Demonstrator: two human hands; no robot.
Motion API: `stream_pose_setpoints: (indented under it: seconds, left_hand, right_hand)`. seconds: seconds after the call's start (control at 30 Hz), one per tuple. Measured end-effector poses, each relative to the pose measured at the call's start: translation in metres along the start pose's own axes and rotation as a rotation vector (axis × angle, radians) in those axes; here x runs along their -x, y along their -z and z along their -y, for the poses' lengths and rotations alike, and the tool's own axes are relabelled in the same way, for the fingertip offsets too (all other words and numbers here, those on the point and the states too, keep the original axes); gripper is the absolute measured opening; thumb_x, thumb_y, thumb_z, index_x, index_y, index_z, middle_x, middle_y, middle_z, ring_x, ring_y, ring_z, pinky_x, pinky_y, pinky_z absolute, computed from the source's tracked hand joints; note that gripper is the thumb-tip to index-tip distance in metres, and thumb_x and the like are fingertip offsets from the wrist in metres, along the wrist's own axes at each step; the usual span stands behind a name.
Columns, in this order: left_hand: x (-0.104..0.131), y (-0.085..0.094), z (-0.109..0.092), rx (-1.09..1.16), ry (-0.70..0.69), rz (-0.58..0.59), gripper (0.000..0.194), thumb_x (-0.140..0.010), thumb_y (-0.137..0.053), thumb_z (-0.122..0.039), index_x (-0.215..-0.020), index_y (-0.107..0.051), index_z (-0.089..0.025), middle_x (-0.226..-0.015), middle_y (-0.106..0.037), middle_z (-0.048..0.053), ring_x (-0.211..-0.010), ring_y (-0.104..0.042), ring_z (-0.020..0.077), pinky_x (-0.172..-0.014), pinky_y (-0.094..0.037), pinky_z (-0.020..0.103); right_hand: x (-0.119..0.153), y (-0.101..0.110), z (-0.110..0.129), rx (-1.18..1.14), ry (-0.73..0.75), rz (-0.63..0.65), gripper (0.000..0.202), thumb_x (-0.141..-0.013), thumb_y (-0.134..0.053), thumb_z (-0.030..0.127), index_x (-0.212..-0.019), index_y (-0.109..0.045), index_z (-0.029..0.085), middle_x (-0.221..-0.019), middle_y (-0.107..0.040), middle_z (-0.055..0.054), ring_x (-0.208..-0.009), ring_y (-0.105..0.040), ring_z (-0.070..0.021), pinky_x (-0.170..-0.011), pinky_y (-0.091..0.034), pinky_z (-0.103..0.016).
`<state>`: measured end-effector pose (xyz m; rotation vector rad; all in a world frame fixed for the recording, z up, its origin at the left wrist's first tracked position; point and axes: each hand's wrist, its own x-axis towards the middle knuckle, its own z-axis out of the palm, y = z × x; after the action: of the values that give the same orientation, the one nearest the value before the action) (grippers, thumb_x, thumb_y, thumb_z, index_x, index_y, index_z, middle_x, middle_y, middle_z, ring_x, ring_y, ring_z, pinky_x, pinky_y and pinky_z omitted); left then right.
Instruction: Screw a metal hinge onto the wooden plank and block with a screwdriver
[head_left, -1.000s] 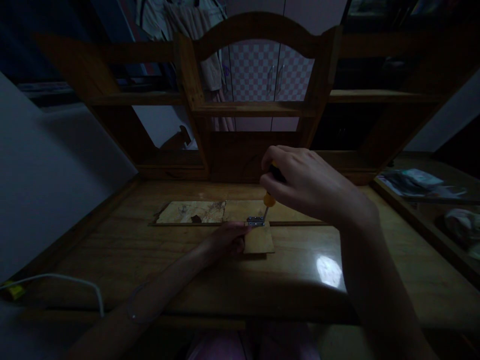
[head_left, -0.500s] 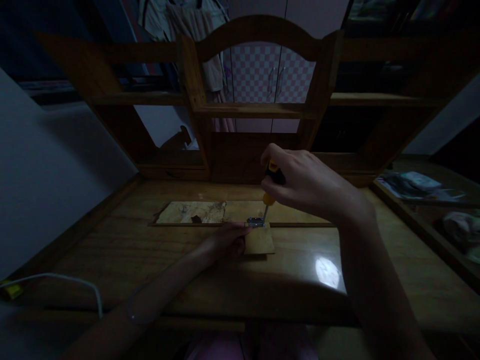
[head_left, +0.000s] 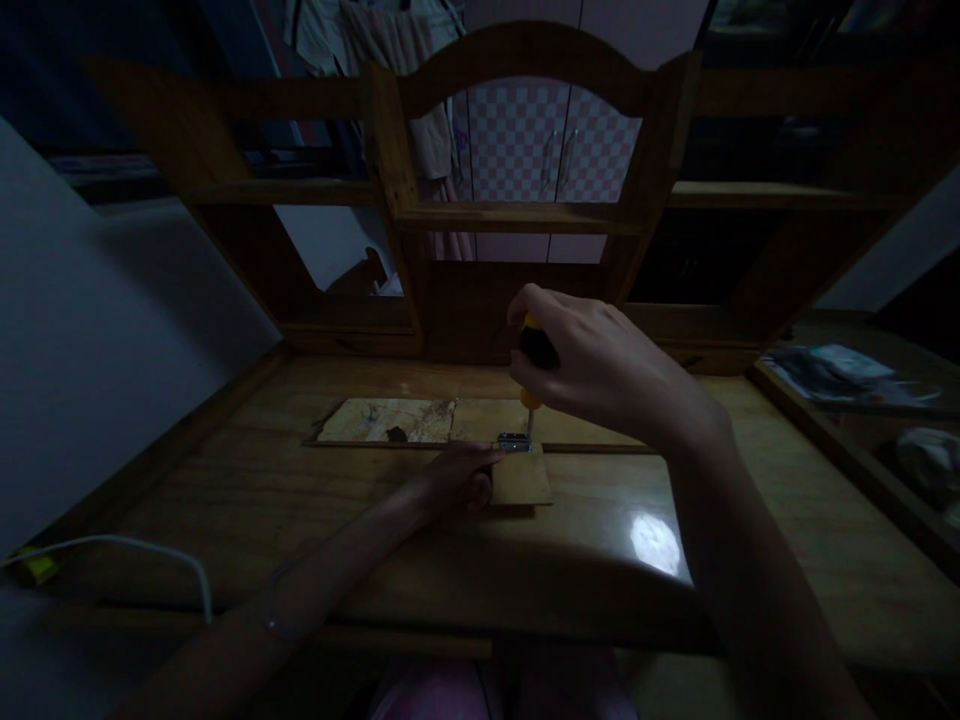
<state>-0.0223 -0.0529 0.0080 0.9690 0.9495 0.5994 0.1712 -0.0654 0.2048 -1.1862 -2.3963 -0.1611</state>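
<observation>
My right hand (head_left: 592, 360) is closed round the yellow and black handle of a screwdriver (head_left: 532, 395), held nearly upright. Its metal shaft comes down onto the right end of a small metal hinge (head_left: 514, 442). The hinge lies at the top edge of a small square wooden piece (head_left: 520, 477). My left hand (head_left: 461, 475) grips that piece at its left side, a finger reaching the hinge's left end. Behind them lies a long thin board (head_left: 480, 421), its left part stained and peeling.
A wooden shelf unit (head_left: 517, 217) stands at the back of the desk (head_left: 360, 570). A white cable (head_left: 150, 547) and a yellow object (head_left: 37, 567) are at the left edge. Papers (head_left: 847, 365) lie beyond the right rim.
My right hand and the screwdriver handle have shifted slightly left, so the screwdriver is more upright. The whole view has moved a little. My left hand keeps its hold.
</observation>
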Motion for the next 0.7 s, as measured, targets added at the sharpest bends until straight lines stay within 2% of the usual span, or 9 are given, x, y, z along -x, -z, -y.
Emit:
stream_pose_setpoints:
  seconds: [0.2, 0.4, 0.7]
  left_hand:
    - [0.002, -0.006, -0.007, -0.011, 0.041, -0.030, 0.029, -0.081, -0.069, -0.041, -0.083, -0.058, -0.015, -0.050, -0.052, -0.006, -0.037, -0.048, 0.0085, -0.035, -0.035, 0.018]
    - [0.000, -0.002, -0.003, -0.024, 0.051, -0.012, 0.031, -0.082, -0.069, -0.043, -0.086, -0.057, -0.015, -0.051, -0.053, -0.005, -0.037, -0.051, 0.0099, -0.036, -0.037, 0.019]
    - [-0.001, -0.001, -0.002, -0.025, 0.065, -0.012, 0.030, -0.084, -0.068, -0.043, -0.089, -0.059, -0.015, -0.052, -0.056, -0.003, -0.037, -0.051, 0.0096, -0.037, -0.038, 0.019]
  right_hand:
    - [-0.002, -0.002, -0.003, -0.059, 0.034, 0.001, 0.021, -0.089, -0.047, 0.021, -0.108, -0.055, 0.018, -0.097, -0.066, -0.006, -0.085, -0.060, -0.0184, -0.077, -0.040, -0.030]
    - [-0.003, -0.003, -0.010, -0.057, 0.008, 0.002, 0.019, -0.089, -0.049, 0.024, -0.106, -0.056, 0.019, -0.100, -0.065, -0.006, -0.087, -0.059, -0.0190, -0.078, -0.039, -0.030]
    - [-0.004, 0.002, -0.008, -0.038, -0.002, -0.002, 0.019, -0.088, -0.049, 0.022, -0.104, -0.058, 0.020, -0.098, -0.066, -0.006, -0.086, -0.060, -0.0199, -0.078, -0.039, -0.031]
